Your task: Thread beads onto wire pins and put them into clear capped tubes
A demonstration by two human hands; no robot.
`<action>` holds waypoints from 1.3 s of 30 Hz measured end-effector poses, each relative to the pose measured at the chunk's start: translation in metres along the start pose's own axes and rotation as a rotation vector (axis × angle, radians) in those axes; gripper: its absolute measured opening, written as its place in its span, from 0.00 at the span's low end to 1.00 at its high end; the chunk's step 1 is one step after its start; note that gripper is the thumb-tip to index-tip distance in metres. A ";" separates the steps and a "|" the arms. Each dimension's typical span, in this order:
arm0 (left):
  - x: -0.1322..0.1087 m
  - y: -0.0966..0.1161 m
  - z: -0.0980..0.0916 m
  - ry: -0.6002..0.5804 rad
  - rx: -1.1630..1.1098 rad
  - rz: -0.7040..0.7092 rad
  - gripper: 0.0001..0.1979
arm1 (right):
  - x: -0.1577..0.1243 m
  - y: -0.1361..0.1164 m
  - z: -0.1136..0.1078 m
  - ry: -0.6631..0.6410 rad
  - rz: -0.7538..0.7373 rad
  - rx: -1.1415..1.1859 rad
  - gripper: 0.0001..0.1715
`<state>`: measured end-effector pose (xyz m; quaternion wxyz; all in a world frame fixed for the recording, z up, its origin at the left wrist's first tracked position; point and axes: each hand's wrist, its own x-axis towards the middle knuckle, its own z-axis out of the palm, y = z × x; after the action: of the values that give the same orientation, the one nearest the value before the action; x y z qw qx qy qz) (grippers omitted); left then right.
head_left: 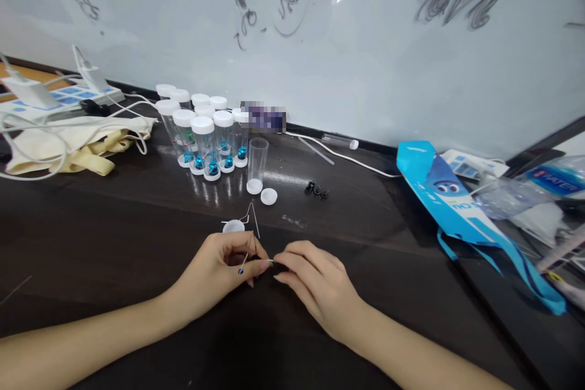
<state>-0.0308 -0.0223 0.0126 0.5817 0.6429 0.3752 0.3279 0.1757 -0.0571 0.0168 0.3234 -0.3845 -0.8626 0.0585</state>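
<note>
My left hand (219, 268) is closed in a pinch on a thin bent metal wire (245, 261), which carries a small dark blue bead (241, 270) at one end. Its other silver tip pokes out between the two hands. The fingertips of my right hand (315, 280) are closed around that tip; its thumb is partly hidden. Just beyond the left fingers are a white cap (234, 225) and more bent wire (254, 217). An uncapped clear tube (258, 161) stands farther back beside a loose white cap (269, 197).
Several white-capped clear tubes (202, 125) holding shiny blue pieces stand at the back left. Small black curled pieces (317, 189) lie right of centre. A cloth bag (82, 140) and cables are left; a blue strapped package (439, 195) and a bottle (555, 177) are right.
</note>
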 end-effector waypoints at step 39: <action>0.004 -0.001 -0.004 0.068 -0.122 -0.064 0.08 | -0.004 0.003 0.004 0.026 -0.037 -0.034 0.12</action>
<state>-0.0323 -0.0163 0.0119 0.6168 0.5825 0.3946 0.3531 0.1769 -0.0568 0.0105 0.3289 -0.3747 -0.8662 0.0330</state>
